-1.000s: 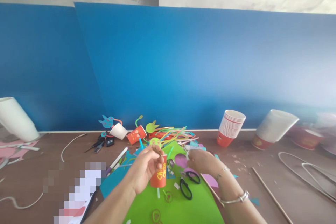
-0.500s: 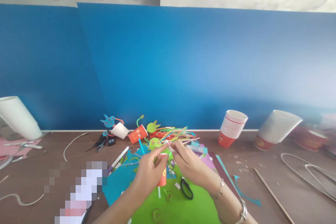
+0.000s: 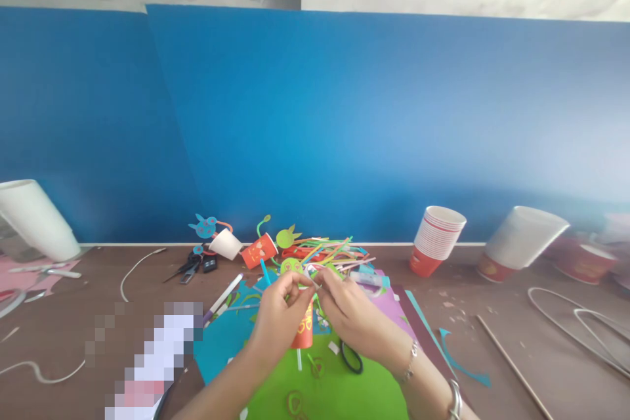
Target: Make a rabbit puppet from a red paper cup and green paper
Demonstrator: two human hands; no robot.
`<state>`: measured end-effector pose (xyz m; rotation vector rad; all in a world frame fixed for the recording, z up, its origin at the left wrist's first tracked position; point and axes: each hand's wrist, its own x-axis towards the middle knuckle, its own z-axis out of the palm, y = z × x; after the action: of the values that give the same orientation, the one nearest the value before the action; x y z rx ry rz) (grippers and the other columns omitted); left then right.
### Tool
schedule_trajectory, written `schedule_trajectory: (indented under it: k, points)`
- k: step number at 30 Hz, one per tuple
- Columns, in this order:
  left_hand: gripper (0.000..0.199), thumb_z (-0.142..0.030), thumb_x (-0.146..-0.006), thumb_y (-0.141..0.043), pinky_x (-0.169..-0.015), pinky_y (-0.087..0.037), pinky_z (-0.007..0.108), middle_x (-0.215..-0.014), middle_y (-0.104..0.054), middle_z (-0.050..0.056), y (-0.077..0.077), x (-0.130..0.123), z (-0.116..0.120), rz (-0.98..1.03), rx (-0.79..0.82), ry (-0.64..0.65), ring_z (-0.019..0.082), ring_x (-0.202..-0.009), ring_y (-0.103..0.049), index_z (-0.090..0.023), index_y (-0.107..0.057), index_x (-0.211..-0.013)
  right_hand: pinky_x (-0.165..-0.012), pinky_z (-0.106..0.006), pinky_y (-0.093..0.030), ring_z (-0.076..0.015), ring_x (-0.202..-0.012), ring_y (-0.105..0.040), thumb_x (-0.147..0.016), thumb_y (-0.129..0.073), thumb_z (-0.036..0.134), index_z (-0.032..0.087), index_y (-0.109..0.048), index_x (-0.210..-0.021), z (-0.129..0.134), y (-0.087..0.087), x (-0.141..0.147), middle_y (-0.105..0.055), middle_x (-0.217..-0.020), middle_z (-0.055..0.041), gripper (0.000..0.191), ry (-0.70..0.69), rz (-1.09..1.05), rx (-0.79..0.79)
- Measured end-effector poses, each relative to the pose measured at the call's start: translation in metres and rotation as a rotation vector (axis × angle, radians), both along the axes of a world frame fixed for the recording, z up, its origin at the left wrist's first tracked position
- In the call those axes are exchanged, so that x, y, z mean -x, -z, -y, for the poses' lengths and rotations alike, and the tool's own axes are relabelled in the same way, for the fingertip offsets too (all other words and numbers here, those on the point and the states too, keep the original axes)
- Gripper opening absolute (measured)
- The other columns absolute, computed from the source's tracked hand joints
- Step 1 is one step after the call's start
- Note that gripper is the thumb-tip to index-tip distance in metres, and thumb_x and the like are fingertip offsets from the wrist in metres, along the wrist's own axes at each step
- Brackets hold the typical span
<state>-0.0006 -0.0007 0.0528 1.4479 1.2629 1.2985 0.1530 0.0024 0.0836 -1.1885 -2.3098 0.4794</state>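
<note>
- A red paper cup (image 3: 302, 336) with yellow markings sits upright at the center of a cluttered worktable (image 3: 536, 335), over a sheet of green paper (image 3: 364, 394), its upper part hidden by two bare hands.
- Above its rim, a left hand (image 3: 280, 315) and a right hand (image 3: 352, 310) meet tip to tip, thumb and forefinger of each pinched on a small pale piece (image 3: 308, 271), mostly covered; whether either hand touches the cup cannot be told.
- A pale straw (image 3: 299, 359) pokes out at the cup's base; black-handled scissors (image 3: 351, 358) lie near the right hand, partly beneath it.
- Just beyond the hands are a round green paper face (image 3: 291, 265) and a bright blue straw (image 3: 264, 272), with blue paper (image 3: 220, 348) and a white marker (image 3: 224, 297) to the left.
- Farther back, a red cup with a face (image 3: 258, 251) and a white cup (image 3: 226, 245) lie tipped beside a heap of colorful strips (image 3: 327, 251).
- At right, a stack of paper cups (image 3: 438, 239) stands before a blue panel (image 3: 344, 125); a thin wooden stick (image 3: 512, 364) lies nearer the viewer.
</note>
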Motion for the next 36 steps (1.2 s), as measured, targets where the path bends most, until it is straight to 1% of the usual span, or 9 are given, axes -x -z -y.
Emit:
schedule_trajectory:
  k: [5, 12, 17, 22, 24, 27, 31, 34, 36]
  points:
    - [0.011, -0.028, -0.080, -0.058, -0.049, -0.025, 0.023, -0.051, -0.032, -0.007, 0.000, 0.001, 0.000, -0.060, -0.029, -0.006, 0.012, -0.050, -0.033, -0.020, -0.059, -0.073, -0.065, -0.028, -0.033, -0.0148, -0.059, -0.046, -0.089, -0.033, 0.009, 0.022, -0.041, -0.082, 0.003, 0.000, 0.004, -0.055, -0.069, 0.0022, 0.016, 0.039, 0.033, -0.082]
    - [0.013, -0.029, -0.082, -0.055, -0.046, -0.023, 0.023, -0.052, -0.035, -0.007, -0.002, 0.002, 0.003, -0.045, -0.075, 0.053, 0.011, -0.048, -0.033, -0.019, -0.056, -0.075, -0.060, -0.025, -0.030, -0.0129, -0.055, -0.041, -0.081, -0.039, 0.009, 0.022, -0.038, -0.072, 0.005, -0.004, 0.010, -0.045, -0.057, 0.0055, 0.016, 0.094, -0.108, -0.091]
    - [0.015, -0.030, -0.084, -0.055, -0.047, -0.026, 0.022, -0.054, -0.044, -0.004, -0.003, 0.003, 0.010, 0.047, -0.098, 0.097, 0.011, -0.048, -0.037, -0.020, -0.055, -0.073, -0.048, -0.022, -0.024, -0.0092, -0.047, -0.028, -0.080, -0.042, 0.015, 0.022, -0.038, -0.068, 0.007, 0.000, 0.014, -0.030, -0.052, 0.0085, 0.015, 0.068, -0.378, 0.170]
    - [0.020, -0.036, -0.080, -0.062, -0.048, -0.031, 0.023, -0.057, -0.049, -0.002, -0.009, 0.001, 0.017, 0.187, -0.103, 0.097, 0.011, -0.051, -0.043, -0.019, -0.056, -0.070, -0.048, -0.020, -0.030, -0.0095, -0.052, -0.035, -0.084, -0.041, 0.024, 0.020, -0.043, -0.068, 0.010, 0.001, 0.020, -0.038, -0.058, 0.0053, 0.016, 0.039, -0.636, 0.292]
    - [0.025, -0.039, -0.075, -0.067, -0.047, -0.029, 0.022, -0.055, -0.047, -0.003, -0.015, 0.002, 0.015, 0.313, -0.078, 0.053, 0.010, -0.049, -0.040, -0.019, -0.055, -0.067, -0.048, -0.021, -0.032, -0.0106, -0.050, -0.038, -0.084, -0.041, 0.023, 0.021, -0.045, -0.072, 0.007, 0.000, 0.016, -0.041, -0.056, 0.0054, 0.014, 0.141, -0.522, 0.181]
    - [0.029, -0.041, -0.073, -0.070, -0.041, -0.020, 0.019, -0.048, -0.031, -0.009, -0.022, 0.006, 0.008, 0.542, 0.022, 0.024, 0.005, -0.042, -0.023, -0.018, -0.053, -0.070, -0.061, -0.027, -0.037, -0.0151, -0.055, -0.049, -0.084, -0.040, 0.016, 0.020, -0.049, -0.078, -0.004, 0.002, 0.003, -0.051, -0.054, 0.0029, 0.011, 0.363, -0.134, -0.072]
    - [0.030, -0.041, -0.075, -0.067, -0.037, -0.010, 0.018, -0.051, -0.024, -0.011, -0.022, 0.011, -0.003, 0.791, 0.241, 0.170, 0.004, -0.041, -0.012, -0.016, -0.054, -0.084, -0.071, -0.035, -0.040, -0.0241, -0.071, -0.063, -0.076, -0.043, 0.003, 0.014, -0.058, -0.082, -0.023, 0.018, -0.014, -0.068, -0.071, -0.0109, 0.020, 0.445, 0.450, 0.034]
    - [0.026, -0.038, -0.077, -0.064, -0.035, -0.011, 0.016, -0.052, -0.027, -0.010, -0.018, 0.010, -0.005, 0.888, 0.345, 0.233, 0.004, -0.041, -0.015, -0.014, -0.053, -0.084, -0.068, -0.036, -0.040, -0.0300, -0.078, -0.064, -0.068, -0.052, -0.001, 0.013, -0.061, -0.069, -0.029, 0.028, -0.015, -0.069, -0.079, -0.0180, 0.016, 0.444, 0.544, 0.109]
    - [0.025, -0.037, -0.078, -0.062, -0.035, -0.012, 0.016, -0.053, -0.027, -0.010, -0.015, 0.008, -0.005, 0.899, 0.369, 0.247, 0.003, -0.040, -0.016, -0.014, -0.053, -0.084, -0.071, -0.038, -0.041, -0.0301, -0.083, -0.063, -0.072, -0.052, 0.003, 0.013, -0.061, -0.067, -0.028, 0.028, -0.012, -0.069, -0.084, -0.0183, 0.014, 0.457, 0.492, 0.078]
